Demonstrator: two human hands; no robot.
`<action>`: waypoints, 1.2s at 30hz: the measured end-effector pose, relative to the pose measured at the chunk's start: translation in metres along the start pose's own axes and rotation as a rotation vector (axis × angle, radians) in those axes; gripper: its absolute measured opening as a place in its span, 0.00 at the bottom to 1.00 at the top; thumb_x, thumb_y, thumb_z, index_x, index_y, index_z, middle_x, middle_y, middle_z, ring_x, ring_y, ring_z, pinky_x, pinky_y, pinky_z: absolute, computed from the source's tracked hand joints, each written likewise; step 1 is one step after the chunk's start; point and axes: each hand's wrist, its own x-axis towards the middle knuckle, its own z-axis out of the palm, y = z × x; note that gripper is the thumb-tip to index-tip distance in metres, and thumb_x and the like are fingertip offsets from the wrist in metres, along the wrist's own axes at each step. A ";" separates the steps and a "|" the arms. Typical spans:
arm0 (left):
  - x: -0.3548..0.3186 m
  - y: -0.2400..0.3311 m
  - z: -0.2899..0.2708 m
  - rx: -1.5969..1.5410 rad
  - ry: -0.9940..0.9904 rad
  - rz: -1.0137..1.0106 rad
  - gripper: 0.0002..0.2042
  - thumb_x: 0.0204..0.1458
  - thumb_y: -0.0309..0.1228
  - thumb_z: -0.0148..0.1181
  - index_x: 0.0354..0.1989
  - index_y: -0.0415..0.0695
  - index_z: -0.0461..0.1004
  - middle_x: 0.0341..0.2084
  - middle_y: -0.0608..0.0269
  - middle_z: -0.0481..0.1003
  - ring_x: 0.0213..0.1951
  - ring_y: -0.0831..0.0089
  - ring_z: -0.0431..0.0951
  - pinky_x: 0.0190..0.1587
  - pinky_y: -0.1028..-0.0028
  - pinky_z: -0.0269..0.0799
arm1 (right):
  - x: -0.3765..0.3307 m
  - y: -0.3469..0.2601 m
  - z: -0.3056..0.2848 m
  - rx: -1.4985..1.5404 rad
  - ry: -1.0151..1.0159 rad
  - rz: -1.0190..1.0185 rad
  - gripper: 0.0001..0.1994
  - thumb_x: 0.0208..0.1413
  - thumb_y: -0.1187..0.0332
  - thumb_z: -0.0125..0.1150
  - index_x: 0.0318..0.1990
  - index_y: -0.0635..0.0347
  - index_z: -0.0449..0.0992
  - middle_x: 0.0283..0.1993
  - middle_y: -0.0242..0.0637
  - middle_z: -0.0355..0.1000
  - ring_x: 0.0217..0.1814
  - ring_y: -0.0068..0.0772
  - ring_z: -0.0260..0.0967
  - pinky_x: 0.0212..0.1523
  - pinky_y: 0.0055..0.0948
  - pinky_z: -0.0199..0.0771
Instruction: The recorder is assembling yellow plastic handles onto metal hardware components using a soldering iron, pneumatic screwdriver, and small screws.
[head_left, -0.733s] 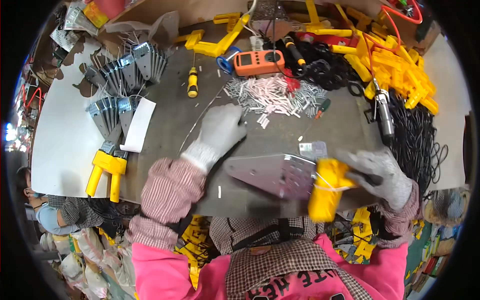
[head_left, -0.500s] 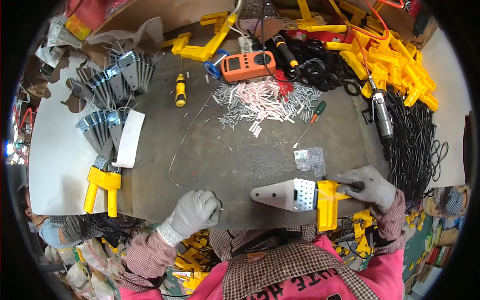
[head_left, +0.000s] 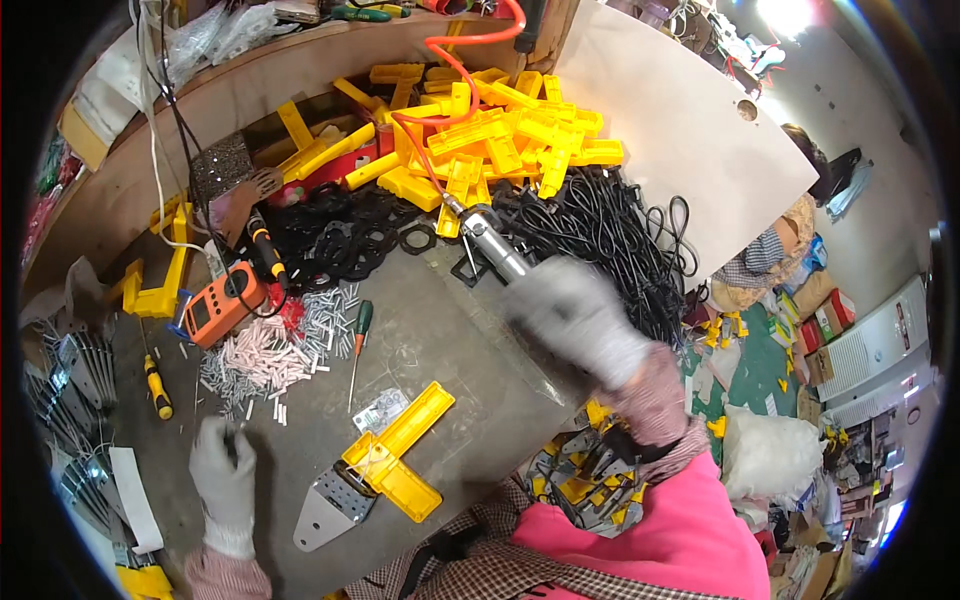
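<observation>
Grey worktable (head_left: 500,425): left hand (head_left: 222,478), fingers loosely parted; blurred right hand (head_left: 570,312) at silver driver (head_left: 490,245), its fingers' grip unclear.

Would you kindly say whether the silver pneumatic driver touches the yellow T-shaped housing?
Apart; the head view shows grey tabletop between the silver pneumatic driver and yellow T-shaped housing.

Pale grey gloves (head_left: 222,488), finely striped dusty-pink sleeves (head_left: 660,395), bright pink top (head_left: 660,535), dark-and-white checked apron (head_left: 490,568)
</observation>
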 end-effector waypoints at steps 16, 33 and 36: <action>-0.037 0.088 0.016 -0.280 -0.157 -0.023 0.06 0.56 0.20 0.54 0.40 0.44 0.69 0.32 0.55 0.76 0.33 0.52 0.79 0.35 0.60 0.73 | 0.070 0.145 -0.095 0.307 0.247 0.778 0.14 0.65 0.57 0.51 0.46 0.57 0.74 0.23 0.29 0.69 0.16 0.25 0.62 0.17 0.28 0.65; -0.051 0.046 -0.001 -0.357 -0.292 -0.164 0.06 0.55 0.20 0.54 0.38 0.44 0.72 0.32 0.56 0.78 0.34 0.54 0.80 0.35 0.62 0.75 | 0.097 0.028 0.049 -0.265 -0.149 -0.009 0.15 0.66 0.62 0.53 0.52 0.64 0.74 0.46 0.53 0.75 0.50 0.52 0.73 0.51 0.40 0.72; -0.052 0.042 -0.001 -0.351 -0.283 -0.125 0.06 0.54 0.19 0.55 0.37 0.43 0.73 0.32 0.55 0.78 0.33 0.54 0.80 0.34 0.63 0.74 | 0.036 -0.016 -0.004 -0.250 -0.322 0.231 0.11 0.60 0.62 0.60 0.41 0.60 0.76 0.34 0.48 0.75 0.39 0.53 0.75 0.40 0.43 0.77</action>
